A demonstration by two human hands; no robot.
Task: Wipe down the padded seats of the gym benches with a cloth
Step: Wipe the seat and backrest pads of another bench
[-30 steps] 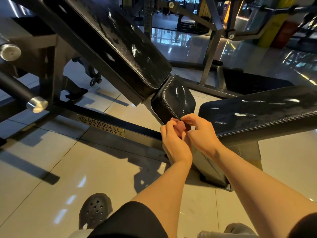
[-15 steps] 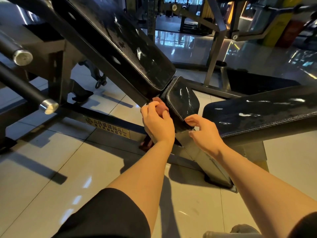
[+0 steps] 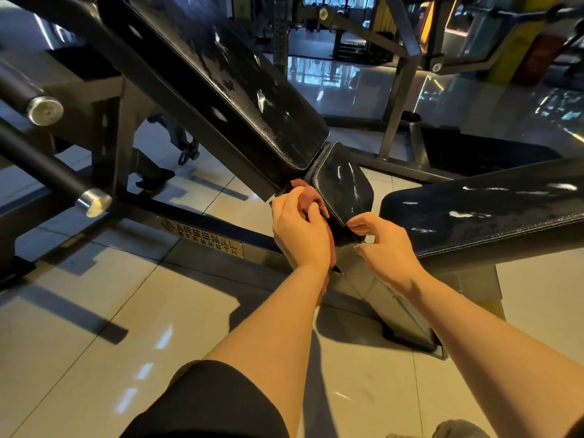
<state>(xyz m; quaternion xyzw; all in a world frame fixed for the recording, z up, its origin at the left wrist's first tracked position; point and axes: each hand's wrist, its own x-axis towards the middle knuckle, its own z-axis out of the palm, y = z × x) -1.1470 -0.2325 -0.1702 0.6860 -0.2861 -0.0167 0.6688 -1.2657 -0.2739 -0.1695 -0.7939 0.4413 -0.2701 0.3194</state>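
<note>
Movement since the prior frame: your left hand slid the cloth a little further up the left edge of the small seat pad, and your right hand edged closer to that pad's near corner.

Item 1, cloth: reddish-brown, bunched under your left fingers, which were curled round it and pressed it against the pad's stitched side seam, just below the inclined back pad. A tail of it hung down beside your wrist. That placement suited cleaning the narrow gap between the 2 pads, by my reading.

Item 2, right hand: thumb and forefinger were bent toward each other near the pad's lower front corner, holding nothing visible; whether they touched the vinyl I cannot tell. You probably kept it there to steady yourself or the pad.

Item 3, flat bench pad: lay well to your right, apart from both hands, with wet-looking streaks on top.

Item 4, frame plate: lettered ARSENAL STRENGTH, mounted low beside the tiled floor.
</note>
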